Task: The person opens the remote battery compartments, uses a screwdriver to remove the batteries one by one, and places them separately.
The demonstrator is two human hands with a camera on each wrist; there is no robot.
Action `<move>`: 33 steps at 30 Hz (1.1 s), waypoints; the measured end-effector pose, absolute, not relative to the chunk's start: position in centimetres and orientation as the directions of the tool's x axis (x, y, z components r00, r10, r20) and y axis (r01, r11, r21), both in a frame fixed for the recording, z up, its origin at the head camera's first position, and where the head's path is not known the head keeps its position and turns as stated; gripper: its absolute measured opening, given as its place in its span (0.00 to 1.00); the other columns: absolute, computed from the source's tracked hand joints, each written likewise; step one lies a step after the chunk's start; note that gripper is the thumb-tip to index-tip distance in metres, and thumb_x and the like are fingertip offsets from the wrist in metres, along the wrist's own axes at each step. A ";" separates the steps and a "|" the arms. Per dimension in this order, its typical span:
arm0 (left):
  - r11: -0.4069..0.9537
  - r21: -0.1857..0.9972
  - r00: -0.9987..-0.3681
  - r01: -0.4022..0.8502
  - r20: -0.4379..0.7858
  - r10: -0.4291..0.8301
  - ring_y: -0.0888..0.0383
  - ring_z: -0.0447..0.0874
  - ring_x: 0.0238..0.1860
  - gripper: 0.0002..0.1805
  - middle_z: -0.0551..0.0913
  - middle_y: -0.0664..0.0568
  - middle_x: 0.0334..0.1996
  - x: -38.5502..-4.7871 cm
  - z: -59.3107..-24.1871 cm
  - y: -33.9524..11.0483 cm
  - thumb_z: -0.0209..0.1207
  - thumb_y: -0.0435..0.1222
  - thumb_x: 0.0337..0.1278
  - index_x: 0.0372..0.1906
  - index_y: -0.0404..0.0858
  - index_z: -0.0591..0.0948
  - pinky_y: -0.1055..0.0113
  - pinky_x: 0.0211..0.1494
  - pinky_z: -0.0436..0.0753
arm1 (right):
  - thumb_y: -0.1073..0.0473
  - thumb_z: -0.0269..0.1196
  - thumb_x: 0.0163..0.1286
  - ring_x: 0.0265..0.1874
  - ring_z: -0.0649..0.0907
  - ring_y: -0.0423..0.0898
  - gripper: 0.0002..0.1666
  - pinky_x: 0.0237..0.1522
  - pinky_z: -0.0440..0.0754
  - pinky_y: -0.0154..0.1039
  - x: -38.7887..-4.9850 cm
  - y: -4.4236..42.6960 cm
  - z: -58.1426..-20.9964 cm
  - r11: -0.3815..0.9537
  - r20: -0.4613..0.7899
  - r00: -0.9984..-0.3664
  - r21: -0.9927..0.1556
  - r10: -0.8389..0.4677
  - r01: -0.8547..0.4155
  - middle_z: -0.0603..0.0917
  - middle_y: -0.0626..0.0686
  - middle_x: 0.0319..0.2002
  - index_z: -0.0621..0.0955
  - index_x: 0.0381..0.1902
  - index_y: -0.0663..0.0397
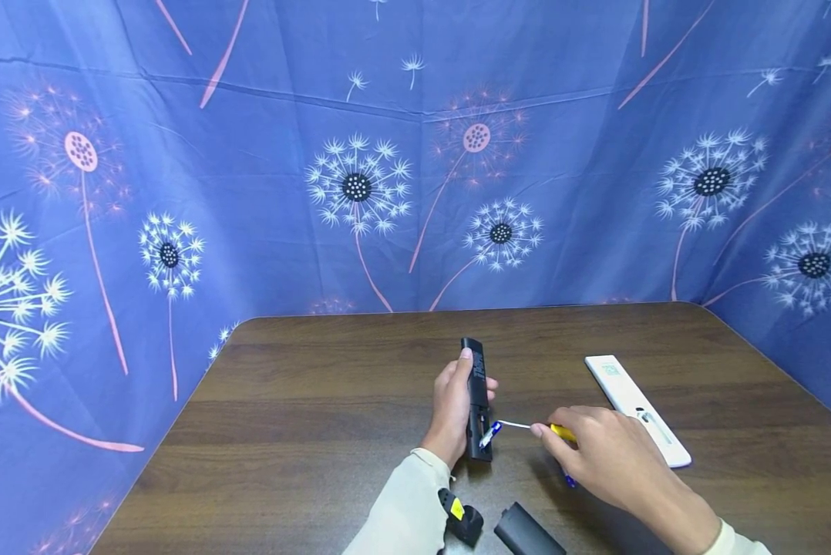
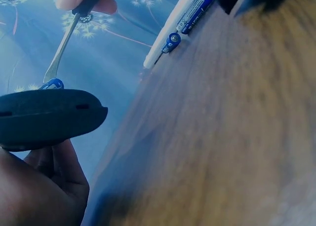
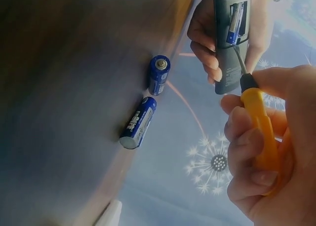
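My left hand (image 1: 450, 405) grips a black remote control (image 1: 479, 385), its back turned up and its battery bay uncovered. A blue-and-white battery (image 3: 236, 23) sits tilted in the bay, one end raised out of it. In my right hand (image 1: 606, 455) is a screwdriver (image 3: 261, 122) with a yellow handle. Its metal blade (image 2: 61, 48) reaches to the raised end of the battery and appears to touch it. Two loose blue batteries, one standing (image 3: 159, 75) and one lying (image 3: 138, 123), are on the table; my right hand largely hides them in the head view.
A white remote control (image 1: 637, 408) lies on the wooden table (image 1: 304, 385) to the right. Near the front edge is a dark curved piece (image 1: 529, 530). A black device with a yellow label (image 1: 462, 518) is by my left wrist. Blue patterned cloth (image 1: 263, 193) hangs behind the table.
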State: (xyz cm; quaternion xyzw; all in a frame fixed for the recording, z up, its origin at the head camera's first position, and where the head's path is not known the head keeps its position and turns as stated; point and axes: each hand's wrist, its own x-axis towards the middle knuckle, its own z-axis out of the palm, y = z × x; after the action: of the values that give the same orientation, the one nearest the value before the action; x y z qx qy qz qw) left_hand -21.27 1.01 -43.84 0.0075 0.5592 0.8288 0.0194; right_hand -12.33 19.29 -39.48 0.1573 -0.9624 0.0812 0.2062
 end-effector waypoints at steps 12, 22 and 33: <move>-0.342 0.939 -0.999 -0.026 -0.014 0.038 0.55 0.85 0.30 0.29 0.87 0.45 0.31 -21.3 -43.9 1.4 0.52 0.59 0.70 0.49 0.35 0.79 0.65 0.33 0.79 | 0.41 0.66 0.68 0.14 0.62 0.34 0.16 0.17 0.58 0.35 -12.3 20.1 -39.5 0.935 0.414 -0.873 -0.122 -0.258 -0.334 0.61 0.34 0.13 0.80 0.23 0.35; -0.353 0.934 -0.999 -0.051 -0.042 0.032 0.55 0.84 0.30 0.28 0.87 0.45 0.30 -21.4 -44.2 1.5 0.53 0.58 0.70 0.49 0.35 0.79 0.65 0.31 0.79 | 0.41 0.66 0.68 0.14 0.62 0.33 0.17 0.17 0.59 0.35 -12.4 20.3 -39.6 0.933 0.370 -0.893 -0.148 -0.255 -0.328 0.62 0.34 0.13 0.79 0.21 0.34; -0.259 0.964 -0.998 -0.065 -0.065 0.010 0.55 0.84 0.31 0.29 0.87 0.47 0.31 -21.3 -44.1 1.9 0.51 0.58 0.72 0.50 0.34 0.79 0.65 0.34 0.81 | 0.39 0.65 0.69 0.15 0.64 0.35 0.17 0.17 0.59 0.35 -12.5 20.6 -39.5 0.941 0.315 -0.916 -0.143 -0.250 -0.306 0.64 0.35 0.14 0.81 0.23 0.36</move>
State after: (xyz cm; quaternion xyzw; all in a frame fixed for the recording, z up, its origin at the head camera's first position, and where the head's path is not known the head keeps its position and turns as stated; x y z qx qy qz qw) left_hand -21.27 1.86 -44.10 -0.0227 0.6082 0.7931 0.0236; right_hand -12.54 20.62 -39.53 0.1425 -0.9741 0.0950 0.1477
